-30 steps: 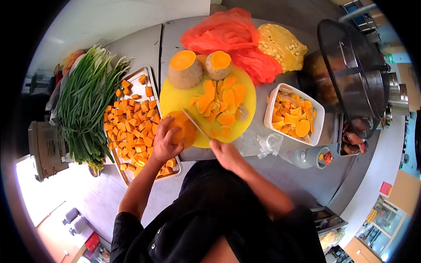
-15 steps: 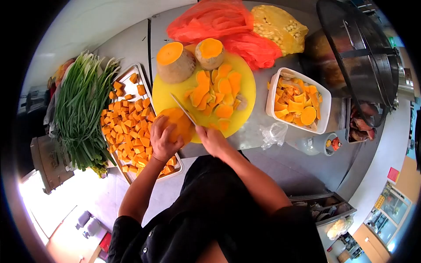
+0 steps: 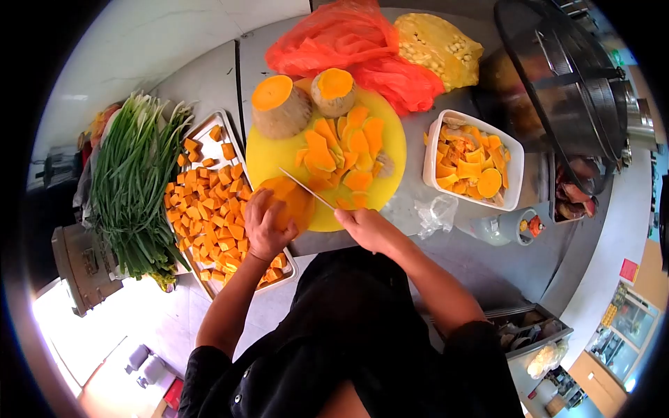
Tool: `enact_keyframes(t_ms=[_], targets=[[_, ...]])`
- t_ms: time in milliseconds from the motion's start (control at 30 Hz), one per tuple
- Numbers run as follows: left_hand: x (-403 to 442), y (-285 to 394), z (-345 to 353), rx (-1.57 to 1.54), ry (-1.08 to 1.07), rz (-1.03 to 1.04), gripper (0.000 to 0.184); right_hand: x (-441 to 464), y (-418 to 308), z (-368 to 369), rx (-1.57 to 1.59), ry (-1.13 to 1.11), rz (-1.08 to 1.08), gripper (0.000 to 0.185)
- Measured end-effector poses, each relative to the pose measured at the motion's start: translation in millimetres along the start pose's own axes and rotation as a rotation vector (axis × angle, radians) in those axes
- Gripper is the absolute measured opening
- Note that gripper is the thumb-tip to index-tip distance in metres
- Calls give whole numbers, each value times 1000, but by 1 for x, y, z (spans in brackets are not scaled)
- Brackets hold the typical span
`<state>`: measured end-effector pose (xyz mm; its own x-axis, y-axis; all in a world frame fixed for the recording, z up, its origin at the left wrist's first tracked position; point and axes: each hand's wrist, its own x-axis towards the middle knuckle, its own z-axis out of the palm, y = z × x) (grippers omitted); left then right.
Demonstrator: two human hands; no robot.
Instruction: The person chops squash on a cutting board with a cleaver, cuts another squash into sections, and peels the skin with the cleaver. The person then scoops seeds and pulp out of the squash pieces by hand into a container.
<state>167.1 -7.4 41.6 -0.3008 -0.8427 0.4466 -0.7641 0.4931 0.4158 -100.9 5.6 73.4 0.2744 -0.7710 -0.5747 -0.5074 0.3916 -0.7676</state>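
So on the far left of the bench (image 3: pixel 279 38) there's a big heap of green onions (image 3: pixel 132 181), white ends pointing away from the person. Right next to it is a metal tray (image 3: pixel 221 120) loaded with orange squash cubes (image 3: pixel 212 216), most of them piled toward the near end and a few loose ones farther up.

The left hand (image 3: pixel 266 224) is spread over a peeled squash piece (image 3: pixel 296 203), grip clamped down on it, at the near left part of a round yellow cutting board (image 3: pixel 391 157). The right hand (image 3: pixel 366 226) has its grip closed round the handle of a knife (image 3: pixel 305 187), blade angled up and left, right beside that piece. I can't tell if the edge is touching it.

Farther back on the board are two unpeeled squash chunks (image 3: pixel 282 111), cut faces up, with a pile of peel slices (image 3: pixel 348 150) to their right and nearer the person. Behind it all sit a red plastic bag (image 3: pixel 334 38) and a yellow bag (image 3: pixel 439 52). Then a white tub (image 3: pixel 517 167) of squash scraps (image 3: pixel 474 164), with a crumpled clear bag (image 3: pixel 437 213) just below.
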Motion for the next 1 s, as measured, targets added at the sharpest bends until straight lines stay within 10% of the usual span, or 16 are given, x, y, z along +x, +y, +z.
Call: enact_keyframes(t_ms=[133,500,733,1000], targets=[[-3,0,2,-18,-2,-6,44,20,-1,3,233,-143,291,74],[-14,-31,-44,-227,-250,-149,74,-15,3,17,516,-58,205,58],[-16,-30,-45,-204,-307,-146,96,-57,-3,31,51,202,-215,55],[-10,3,8,-155,4,-292,100,-70,-10,50,79,287,-92,58]])
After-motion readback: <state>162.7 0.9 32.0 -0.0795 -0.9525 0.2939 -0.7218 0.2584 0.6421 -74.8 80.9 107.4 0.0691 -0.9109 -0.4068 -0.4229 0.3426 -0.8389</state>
